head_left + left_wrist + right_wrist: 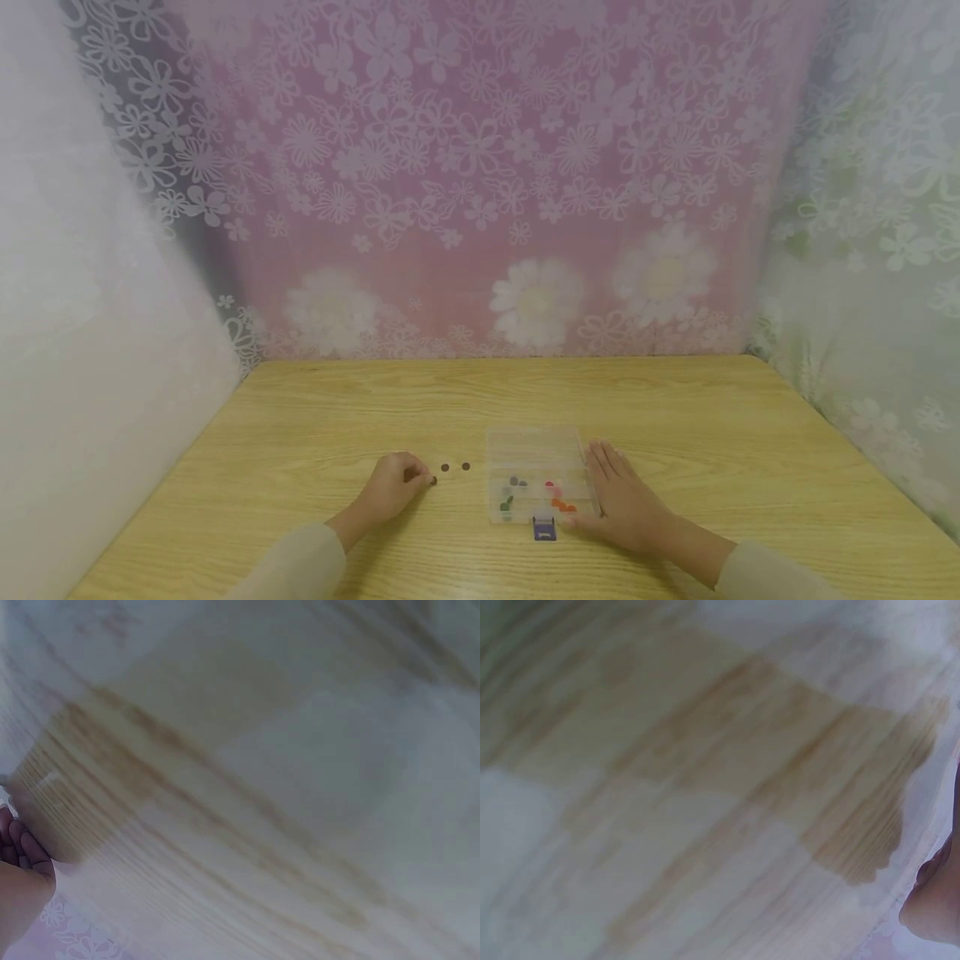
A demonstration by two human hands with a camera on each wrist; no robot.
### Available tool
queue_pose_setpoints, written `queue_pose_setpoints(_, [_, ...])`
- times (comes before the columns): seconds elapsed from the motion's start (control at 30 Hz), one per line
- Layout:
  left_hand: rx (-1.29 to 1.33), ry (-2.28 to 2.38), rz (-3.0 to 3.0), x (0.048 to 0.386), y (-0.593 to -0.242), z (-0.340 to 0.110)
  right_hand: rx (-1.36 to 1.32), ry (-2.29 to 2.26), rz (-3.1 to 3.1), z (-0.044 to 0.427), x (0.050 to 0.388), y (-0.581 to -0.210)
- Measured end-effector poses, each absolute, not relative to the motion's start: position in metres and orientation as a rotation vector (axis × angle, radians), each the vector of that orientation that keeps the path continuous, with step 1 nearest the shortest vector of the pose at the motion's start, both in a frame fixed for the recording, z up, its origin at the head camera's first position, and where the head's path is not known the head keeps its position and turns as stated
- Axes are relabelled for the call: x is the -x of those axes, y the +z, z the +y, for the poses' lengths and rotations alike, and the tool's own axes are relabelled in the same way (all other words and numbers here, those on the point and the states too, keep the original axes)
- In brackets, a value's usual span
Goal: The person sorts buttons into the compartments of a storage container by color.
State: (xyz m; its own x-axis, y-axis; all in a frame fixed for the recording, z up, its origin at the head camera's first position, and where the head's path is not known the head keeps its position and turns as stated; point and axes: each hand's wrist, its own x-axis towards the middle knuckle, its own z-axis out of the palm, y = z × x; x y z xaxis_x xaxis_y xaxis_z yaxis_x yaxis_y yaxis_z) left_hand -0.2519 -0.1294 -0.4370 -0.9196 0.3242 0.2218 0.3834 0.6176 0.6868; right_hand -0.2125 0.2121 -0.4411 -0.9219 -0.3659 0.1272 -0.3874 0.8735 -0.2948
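Observation:
In the head view, my left hand (392, 490) pinches a small dark disc (433, 480) between thumb and fingertips, low over the table. Just beyond it lie two more dark discs, a nearer one (445, 467) and another (466, 467) closer to the box. A clear plastic compartment box (534, 433) stands in the middle with a blue latch (544, 528) at its front. My right hand (628, 504) rests along the box's right side, fingers straight and the thumb by the front edge. Each wrist view catches only part of a hand, the left (22, 859) and the right (934, 900).
Small coloured pieces lie inside the box: dark blue-grey (513, 481), green (506, 506), red (549, 484) and orange (562, 505). The wood-grain table (360, 400) reaches back to a pink floral curtain (450, 167). Pale sheets hang at both sides.

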Motion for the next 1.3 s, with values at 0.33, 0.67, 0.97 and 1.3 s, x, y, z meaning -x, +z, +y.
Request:
queue_pose_setpoints(0.33, [0.597,-1.224,-2.767,0.25,-0.435,-0.13,-0.607,0.503,-2.977,0.212,0.212,-0.439])
queue_pose_setpoints(0.67, [0.614,-1.22,-2.752,0.253,-0.434,-0.129,-0.594,0.52,-2.995,0.212,0.212,-0.438])
queue_pose_setpoints(0.97, [0.648,-1.264,-2.728,0.255,-0.43,-0.123,-0.622,0.458,-2.979,0.212,0.212,-0.436])
queue_pose_setpoints(1.3, [0.629,-1.304,-2.713,0.259,-0.428,-0.109,-0.623,0.442,-2.98,0.212,0.211,-0.435])
